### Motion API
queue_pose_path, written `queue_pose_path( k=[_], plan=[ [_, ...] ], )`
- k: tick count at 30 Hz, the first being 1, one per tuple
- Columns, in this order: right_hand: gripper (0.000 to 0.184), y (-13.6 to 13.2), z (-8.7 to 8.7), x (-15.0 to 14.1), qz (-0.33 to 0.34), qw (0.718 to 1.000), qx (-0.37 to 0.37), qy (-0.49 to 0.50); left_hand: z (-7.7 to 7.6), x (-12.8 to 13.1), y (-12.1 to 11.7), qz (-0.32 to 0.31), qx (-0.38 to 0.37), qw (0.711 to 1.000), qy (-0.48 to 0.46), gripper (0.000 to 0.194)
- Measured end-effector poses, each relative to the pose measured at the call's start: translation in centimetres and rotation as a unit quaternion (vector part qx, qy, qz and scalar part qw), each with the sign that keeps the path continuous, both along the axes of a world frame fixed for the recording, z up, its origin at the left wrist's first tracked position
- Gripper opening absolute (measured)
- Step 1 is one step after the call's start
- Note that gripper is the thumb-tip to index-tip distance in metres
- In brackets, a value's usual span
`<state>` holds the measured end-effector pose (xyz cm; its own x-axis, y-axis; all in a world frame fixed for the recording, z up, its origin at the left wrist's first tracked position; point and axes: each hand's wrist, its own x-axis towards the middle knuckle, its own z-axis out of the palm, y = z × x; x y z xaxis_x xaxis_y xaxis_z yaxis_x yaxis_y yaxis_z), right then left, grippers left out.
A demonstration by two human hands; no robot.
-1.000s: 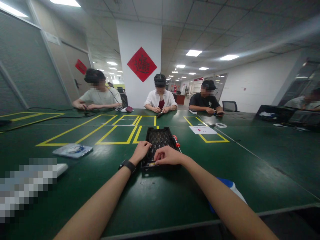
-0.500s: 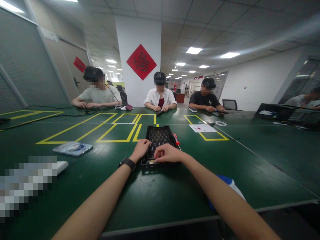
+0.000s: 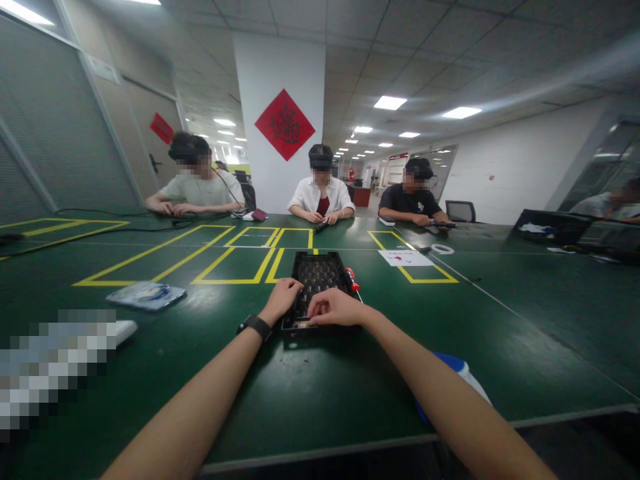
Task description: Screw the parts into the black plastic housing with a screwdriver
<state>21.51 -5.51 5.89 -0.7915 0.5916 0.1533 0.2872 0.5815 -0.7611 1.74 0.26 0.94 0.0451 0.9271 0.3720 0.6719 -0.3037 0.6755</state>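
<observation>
A black plastic case (image 3: 320, 270) lies lengthwise on the green table, its inside filled with rows of round sockets or bumps. My left hand (image 3: 283, 297) is closed on its left wall, fingertips over the rim. Above the near end of the case, my right hand (image 3: 334, 308) is curled with thumb and fingers pinched together. Whatever is between those fingertips is too small or hidden to name. A pale strip (image 3: 303, 325) shows inside the near end, beside the right fingers. Against the case's right side rests a screwdriver (image 3: 353, 280) with a red handle.
Yellow tape outlines mark the green table (image 3: 240, 400). A flat plastic packet (image 3: 147, 296) lies left, and a blue-and-white item (image 3: 453, 363) sits partly under my right forearm. Beyond are a paper sheet (image 3: 406, 258) and a tape roll (image 3: 442, 249). Several people sit around the table.
Both hands and the case stay practically in place. The view has shifted very slightly.
</observation>
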Motion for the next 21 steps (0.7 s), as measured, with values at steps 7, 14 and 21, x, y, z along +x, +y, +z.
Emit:
queue_pose_path(
  k=[7,14,21],
  plan=[
    [0.029,0.05,-0.06,-0.05,-0.001,1.0,0.0,-0.004,-0.15,-0.05,0.29,-0.001,-0.004,1.0,0.001,0.032],
    [0.028,0.04,-0.08,-0.02,0.003,1.0,-0.015,0.005,-0.05,-0.04,0.12,-0.011,0.011,1.0,-0.008,0.033],
    [0.027,-0.07,0.13,0.05,-0.006,1.0,0.015,-0.012,-0.21,-0.12,0.32,-0.01,0.0,1.0,-0.001,0.032]
  ],
)
